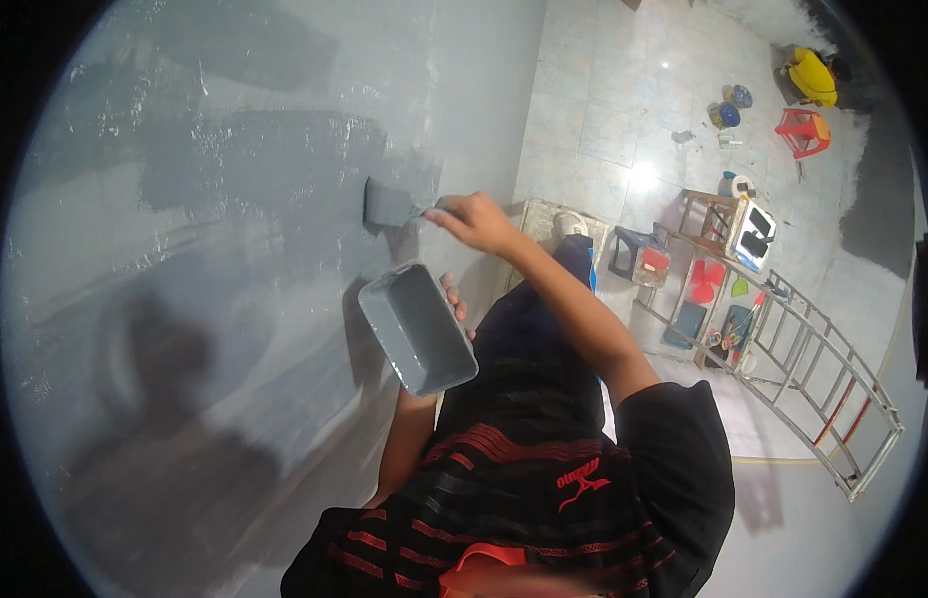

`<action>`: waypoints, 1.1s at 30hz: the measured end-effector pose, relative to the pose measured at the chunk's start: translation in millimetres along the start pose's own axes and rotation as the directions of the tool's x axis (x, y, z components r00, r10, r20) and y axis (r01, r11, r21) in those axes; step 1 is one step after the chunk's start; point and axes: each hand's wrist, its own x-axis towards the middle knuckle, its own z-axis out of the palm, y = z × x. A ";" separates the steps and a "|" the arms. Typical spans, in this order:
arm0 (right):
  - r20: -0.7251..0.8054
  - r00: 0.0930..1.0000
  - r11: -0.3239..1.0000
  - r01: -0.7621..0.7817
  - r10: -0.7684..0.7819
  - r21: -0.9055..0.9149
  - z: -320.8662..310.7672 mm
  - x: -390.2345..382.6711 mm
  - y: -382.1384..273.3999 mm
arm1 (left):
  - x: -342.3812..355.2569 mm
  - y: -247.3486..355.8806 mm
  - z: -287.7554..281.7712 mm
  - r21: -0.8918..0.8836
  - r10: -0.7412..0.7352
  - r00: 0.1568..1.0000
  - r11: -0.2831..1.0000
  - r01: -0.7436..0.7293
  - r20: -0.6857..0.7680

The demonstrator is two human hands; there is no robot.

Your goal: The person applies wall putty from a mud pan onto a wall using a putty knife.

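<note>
Blk shirt (524, 468) seen nr tub (443, 376) held in L hand (456, 299); paint tool (391, 204) clasped by one end in R hand (476, 221), beyond tub.

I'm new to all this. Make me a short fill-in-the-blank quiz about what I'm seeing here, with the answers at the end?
1. The right grip holds the tool at the ____.
2. The left grip holds the tub, whose colour is ____.
3. A dark, person-shaped ____ falls left of the tub.
4. The shirt is black with ____ stripes.

Missing words: wall; grey; shadow; red.
</note>
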 end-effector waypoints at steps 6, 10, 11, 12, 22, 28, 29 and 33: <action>0.029 0.956 0.942 -0.284 0.293 -0.180 31.9 -23.9 153.7 | 8.4 4.3 -5.8 -0.064 -0.039 0.999 0.997 0.041 0.033; -0.003 0.864 0.833 -0.486 0.503 -0.263 57.3 -21.1 173.3 | 5.0 3.9 -1.2 -0.015 0.031 1.000 0.999 -0.031 -0.001; 0.005 0.863 0.834 -0.486 0.505 -0.260 59.8 -18.9 175.3 | 7.6 5.1 -2.7 -0.016 0.040 0.999 0.999 -0.040 0.010; -0.022 0.815 0.769 -0.555 0.579 -0.318 60.3 -18.1 177.5 | 10.4 5.2 -3.7 -0.018 0.043 0.999 0.999 -0.043 0.022; -0.029 0.986 0.987 -0.162 0.162 0.002 24.8 -24.3 27.9 | -2.2 2.6 4.6 0.096 0.072 0.994 0.993 -0.064 -0.083; -0.033 0.998 0.985 -0.050 0.056 0.165 14.1 -9.3 5.1 | -0.3 -2.7 9.2 0.135 0.079 0.991 0.989 -0.063 -0.111; -0.036 0.998 0.980 -0.051 0.059 0.191 19.1 -9.1 16.1 | -3.3 -3.1 11.3 0.131 0.075 0.990 0.990 -0.059 -0.121; 0.058 0.963 0.964 -0.264 0.265 -0.022 43.4 -21.0 112.0 | -4.6 5.5 1.1 0.123 0.076 0.991 0.990 -0.062 -0.114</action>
